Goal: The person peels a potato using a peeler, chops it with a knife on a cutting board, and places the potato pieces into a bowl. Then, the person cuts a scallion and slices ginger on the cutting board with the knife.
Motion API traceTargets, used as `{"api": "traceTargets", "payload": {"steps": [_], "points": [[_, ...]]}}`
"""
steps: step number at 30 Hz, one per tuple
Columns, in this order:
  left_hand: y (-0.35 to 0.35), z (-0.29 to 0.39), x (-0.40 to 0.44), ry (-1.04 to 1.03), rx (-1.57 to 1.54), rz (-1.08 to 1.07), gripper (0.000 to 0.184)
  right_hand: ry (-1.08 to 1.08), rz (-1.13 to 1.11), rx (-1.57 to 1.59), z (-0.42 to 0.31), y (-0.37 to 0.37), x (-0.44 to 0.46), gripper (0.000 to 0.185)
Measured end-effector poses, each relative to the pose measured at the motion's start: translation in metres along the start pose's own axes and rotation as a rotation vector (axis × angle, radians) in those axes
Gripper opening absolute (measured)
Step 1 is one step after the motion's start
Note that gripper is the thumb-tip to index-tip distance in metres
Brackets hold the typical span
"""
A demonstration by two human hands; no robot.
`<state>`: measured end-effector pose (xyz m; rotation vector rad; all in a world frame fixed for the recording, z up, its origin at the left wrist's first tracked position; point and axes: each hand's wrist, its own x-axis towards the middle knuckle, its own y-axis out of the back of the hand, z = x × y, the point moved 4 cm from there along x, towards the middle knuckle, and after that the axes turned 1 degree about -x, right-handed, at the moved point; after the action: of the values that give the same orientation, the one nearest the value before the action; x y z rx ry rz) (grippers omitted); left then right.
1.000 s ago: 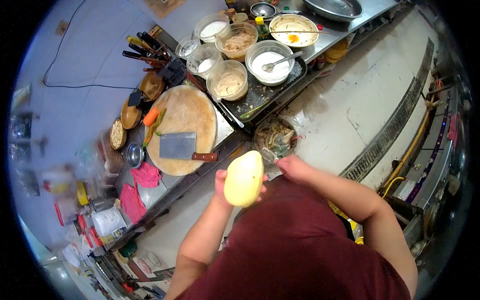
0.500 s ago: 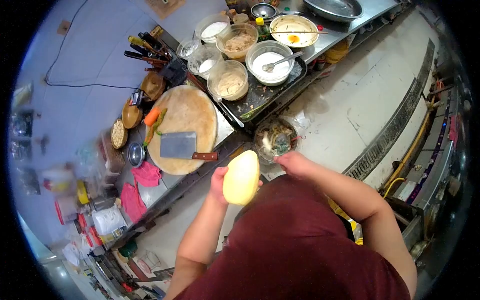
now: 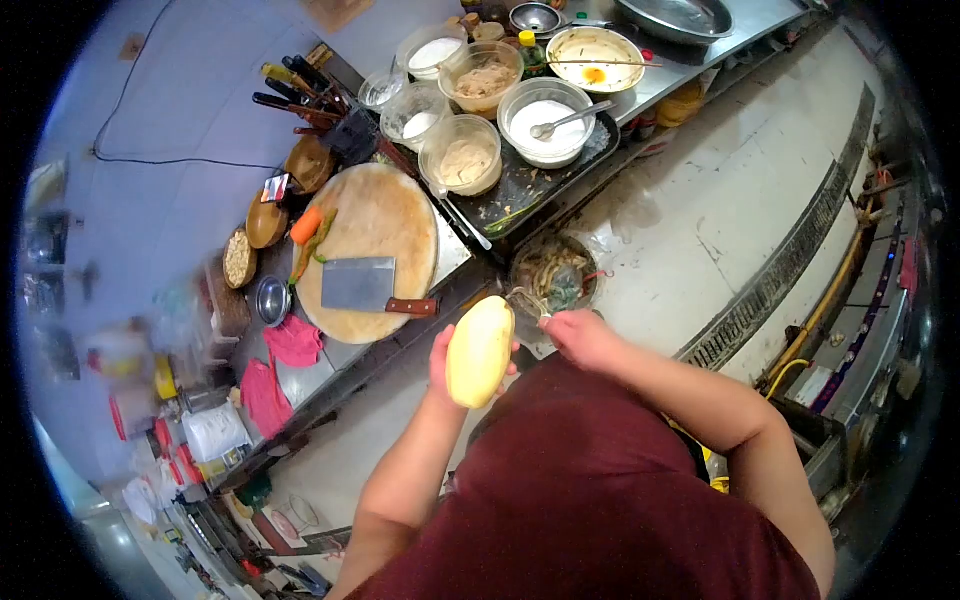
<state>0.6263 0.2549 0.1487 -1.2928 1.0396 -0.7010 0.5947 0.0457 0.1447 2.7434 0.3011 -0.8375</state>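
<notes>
1 potato (image 3: 480, 352) sits in the left hand (image 3: 441, 366), fingers wrapped round it. The right hand (image 3: 584, 338) grips a peeler (image 3: 543, 312), closer to the potato than before. Beyond is the bin (image 3: 597, 287); 1 cleaver (image 3: 357, 285) lies on the board (image 3: 380, 215).

A pale blue-lavender wall (image 3: 190, 110) fills ten o'clock; a grey metal counter (image 3: 650, 95) reaches toward one o'clock, beside an off-white floor (image 3: 720, 190) with a dark slotted drain strip (image 3: 800, 250) at two o'clock.
</notes>
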Motion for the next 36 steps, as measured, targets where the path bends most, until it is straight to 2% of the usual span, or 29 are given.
{"api": "traceTargets", "payload": {"steps": [1,3,4,5,7,8,9,11,12,13,15,16,17,19,21,23,24,25,26,27,29,30,31,34,36], "points": [[0.005,0.000,0.001,-0.003,-0.008,0.035,0.078,0.002,-0.001,0.000,-0.012,-0.002,-0.009,0.047],[0.012,0.000,0.006,0.000,-0.013,0.069,0.079,0.317,0.077,-0.186,-0.048,-0.003,-0.032,0.045],[0.014,-0.003,0.007,0.022,-0.007,0.032,0.080,0.408,0.098,-0.237,-0.051,-0.005,-0.032,0.046],[0.014,-0.005,0.008,0.040,0.000,-0.007,0.080,0.408,0.098,-0.237,-0.047,-0.004,-0.027,0.046],[0.009,-0.008,0.008,0.040,-0.071,0.008,0.080,0.222,0.147,-0.155,-0.025,0.005,0.000,0.050],[0.007,-0.007,0.008,0.050,-0.062,-0.088,0.080,0.005,-0.120,-0.113,0.005,0.001,0.017,0.049],[0.004,-0.006,0.008,0.053,-0.049,-0.124,0.080,0.001,-0.114,-0.109,0.008,0.000,0.016,0.049],[-0.001,-0.005,0.007,0.058,-0.021,-0.196,0.079,-0.281,-0.254,0.175,0.021,-0.010,0.010,0.045],[0.000,-0.002,0.005,0.057,-0.001,-0.148,0.080,-0.226,-0.194,0.314,0.003,-0.009,0.000,0.041],[0.002,0.000,0.005,0.065,0.022,-0.100,0.080,-0.224,-0.196,0.315,-0.008,-0.013,-0.008,0.041],[-0.001,0.001,0.008,0.085,0.000,-0.090,0.082,0.290,0.116,0.127,-0.039,-0.004,-0.020,0.039],[-0.001,-0.002,0.008,0.103,-0.026,-0.080,0.084,0.381,0.140,-0.018,-0.048,-0.001,-0.025,0.039],[0.001,-0.003,0.008,0.105,-0.026,-0.078,0.084,0.379,0.141,-0.017,-0.047,0.004,-0.020,0.039],[-0.001,-0.003,0.012,0.114,-0.135,-0.204,0.083,0.122,-0.058,-0.193,-0.024,0.007,0.001,0.043],[-0.011,-0.001,0.014,0.145,-0.093,-0.250,0.082,0.201,-0.047,-0.288,-0.001,0.006,0.013,0.048],[-0.023,-0.004,0.009,0.149,-0.068,-0.291,0.081,-0.197,-0.203,0.194,0.010,0.003,0.007,0.046],[-0.026,0.001,0.008,0.121,0.072,-0.183,0.080,-0.203,-0.209,0.193,0.003,0.003,0.001,0.046],[-0.033,0.009,0.012,0.101,0.220,-0.079,0.079,-0.168,-0.202,0.449,-0.013,0.005,-0.004,0.039],[-0.041,0.018,0.015,0.009,0.451,0.117,0.077,-0.127,-0.191,0.705,-0.026,0.008,-0.007,0.033],[-0.062,0.025,0.022,-0.098,0.714,0.223,0.074,-0.125,-0.187,0.706,-0.031,0.009,-0.010,0.033],[-0.085,0.025,0.025,-0.177,1.350,0.563,0.077,-0.076,-0.290,0.825,-0.041,0.003,-0.016,0.030],[-0.087,0.021,0.024,-0.189,1.500,0.565,0.082,-0.088,-0.308,0.807,-0.040,0.001,-0.014,0.032],[-0.103,0.012,0.025,-0.124,1.502,0.614,0.085,-0.086,-0.311,0.802,-0.036,0.001,-0.012,0.032],[-0.072,0.010,0.023,-0.234,1.473,0.573,0.089,-0.029,-0.395,1.103,-0.033,0.003,-0.014,0.034],[-0.062,-0.004,0.030,-0.335,0.807,0.328,0.092,0.011,-0.433,1.144,-0.032,-0.005,-0.013,0.035]]}}
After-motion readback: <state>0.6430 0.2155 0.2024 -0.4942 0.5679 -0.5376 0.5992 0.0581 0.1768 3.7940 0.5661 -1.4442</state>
